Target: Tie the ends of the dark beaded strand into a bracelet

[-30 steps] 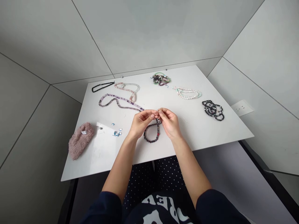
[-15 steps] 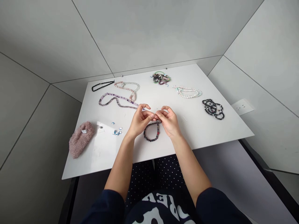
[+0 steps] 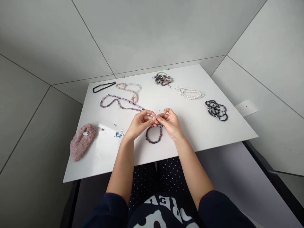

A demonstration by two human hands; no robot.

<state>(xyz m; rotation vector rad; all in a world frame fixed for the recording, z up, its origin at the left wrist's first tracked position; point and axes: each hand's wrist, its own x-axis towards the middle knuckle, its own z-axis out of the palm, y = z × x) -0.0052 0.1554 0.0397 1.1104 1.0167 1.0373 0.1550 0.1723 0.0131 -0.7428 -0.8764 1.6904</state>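
Over the middle of the table, my left hand (image 3: 142, 123) and my right hand (image 3: 170, 123) meet at the fingertips. Each pinches with thumb and forefinger; what sits between the tips is too small and hidden to make out. Right below them a loop of dark beads (image 3: 152, 142) with a red bead lies on the tabletop, its upper part reaching under my fingers. Behind my left hand runs a long purple and grey bead strand (image 3: 120, 98), its near end passing close to the fingers.
The white table (image 3: 199, 133) also bears a pink and clear bead strand (image 3: 135, 95), a black strand (image 3: 104, 86), a mixed bead pile (image 3: 163, 79), white strands (image 3: 191, 94), black bracelets (image 3: 216, 110), blue-white scraps (image 3: 119, 134) and a fluffy pink pouch (image 3: 82, 142). Walls stand behind.
My left hand has turned slightly and its fingers have folded down closer to the right fingertips. The dark bead loop has stayed almost where it was.
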